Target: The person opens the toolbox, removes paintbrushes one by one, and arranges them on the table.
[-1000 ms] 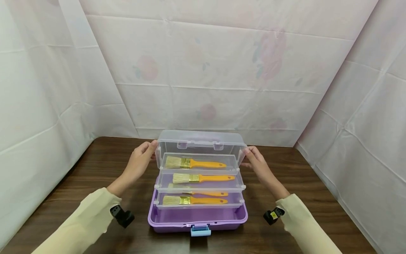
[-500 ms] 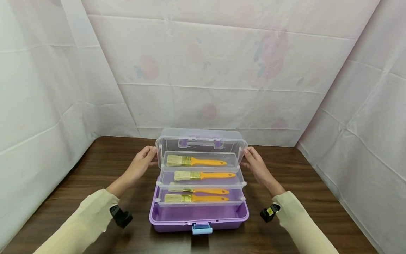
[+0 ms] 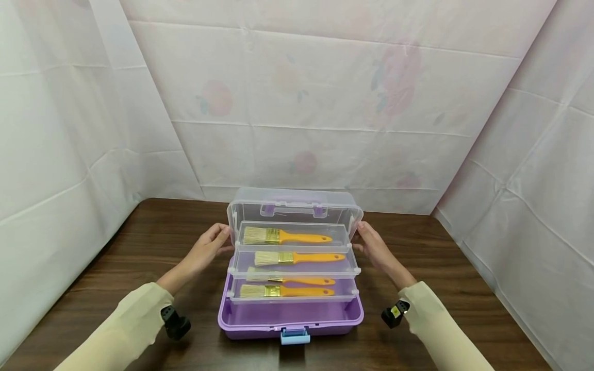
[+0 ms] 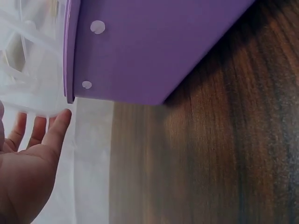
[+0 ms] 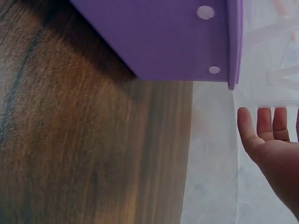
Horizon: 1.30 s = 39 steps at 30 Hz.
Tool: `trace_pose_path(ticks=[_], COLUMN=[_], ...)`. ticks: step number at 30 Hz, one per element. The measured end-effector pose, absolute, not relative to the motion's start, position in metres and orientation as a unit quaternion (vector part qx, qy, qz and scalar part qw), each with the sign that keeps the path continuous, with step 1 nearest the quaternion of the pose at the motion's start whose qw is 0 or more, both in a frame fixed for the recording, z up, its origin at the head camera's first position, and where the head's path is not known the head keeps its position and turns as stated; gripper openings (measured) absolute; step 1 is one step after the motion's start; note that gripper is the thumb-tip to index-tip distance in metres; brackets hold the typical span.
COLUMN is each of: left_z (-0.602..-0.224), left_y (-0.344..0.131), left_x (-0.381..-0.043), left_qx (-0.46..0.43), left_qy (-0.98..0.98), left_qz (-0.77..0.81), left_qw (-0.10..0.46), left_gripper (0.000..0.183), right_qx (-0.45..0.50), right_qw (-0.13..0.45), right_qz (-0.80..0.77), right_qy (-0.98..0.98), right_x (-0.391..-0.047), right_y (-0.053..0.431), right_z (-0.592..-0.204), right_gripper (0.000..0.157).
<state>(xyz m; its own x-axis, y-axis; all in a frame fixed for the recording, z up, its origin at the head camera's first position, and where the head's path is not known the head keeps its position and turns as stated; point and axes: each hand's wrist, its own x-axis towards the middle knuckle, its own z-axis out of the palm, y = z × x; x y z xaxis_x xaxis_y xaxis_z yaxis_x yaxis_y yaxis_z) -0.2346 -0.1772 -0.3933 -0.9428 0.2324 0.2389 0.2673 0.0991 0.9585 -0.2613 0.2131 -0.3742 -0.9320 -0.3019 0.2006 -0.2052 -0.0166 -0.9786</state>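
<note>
A purple box (image 3: 287, 312) with a raised clear lid (image 3: 297, 196) stands in the head view. Its stepped clear trays (image 3: 236, 266) hold several paintbrushes with yellow handles, among them a top brush (image 3: 303, 238), a middle brush (image 3: 317, 257) and a front brush (image 3: 306, 292). At the lid's left side is my left hand (image 3: 206, 250), thumb by its edge; the left wrist view shows fairly straight fingers (image 4: 58, 130) reaching the lid. My right hand (image 3: 377, 251) touches the other side likewise, its fingers (image 5: 264, 123) extended near the lid's lower edge. The thumbs are mostly hidden in the wrist views.
A light blue latch (image 3: 295, 337) hangs on the box's front. Under the box is a dark wooden table (image 3: 162, 226). Pale patterned cloth (image 3: 297, 103) encloses the back and both sides. Black cameras, such as the right one (image 3: 394, 313), sit at the wrists.
The lid tipped slightly farther back between the first two frames, then stayed about still. Both hands have slid lower along its sides. The brushes stay in their trays.
</note>
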Motion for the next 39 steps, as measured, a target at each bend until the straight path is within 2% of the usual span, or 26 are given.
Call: trace_pose_path(ticks=[4, 11, 19, 30, 39], left_z=[-0.395, -0.394, -0.386, -0.384, -0.385], left_y=[-0.178, -0.174, -0.167, -0.166, -0.165], left_x=[-0.234, -0.238, -0.244, -0.253, -0.258], left_qx=[-0.151, -0.116, -0.056, -0.032, -0.001], left_qy=[-0.729, -0.720, -0.724, -0.735, -0.749], left_qz=[-0.668, -0.684, -0.688, -0.677, -0.663], left_qw=[0.003, -0.004, -0.007, -0.009, -0.007], left_gripper=[0.036, 0.042, 0.046, 0.052, 0.055], right_qx=[-0.171, -0.139, -0.095, -0.052, -0.022], right_qw=[0.048, 0.036, 0.031, 0.046, 0.053], right_qz=[-0.698, -0.695, -0.662, -0.644, -0.616], right_qy=[0.694, 0.704, 0.743, 0.762, 0.786], right_x=[-0.262, -0.263, -0.271, -0.281, -0.285], right_y=[0.212, 0.208, 0.202, 0.199, 0.197], right_z=[-0.377, -0.374, -0.368, -0.364, -0.362], right_gripper=[0.023, 0.026, 0.039, 0.045, 0.044])
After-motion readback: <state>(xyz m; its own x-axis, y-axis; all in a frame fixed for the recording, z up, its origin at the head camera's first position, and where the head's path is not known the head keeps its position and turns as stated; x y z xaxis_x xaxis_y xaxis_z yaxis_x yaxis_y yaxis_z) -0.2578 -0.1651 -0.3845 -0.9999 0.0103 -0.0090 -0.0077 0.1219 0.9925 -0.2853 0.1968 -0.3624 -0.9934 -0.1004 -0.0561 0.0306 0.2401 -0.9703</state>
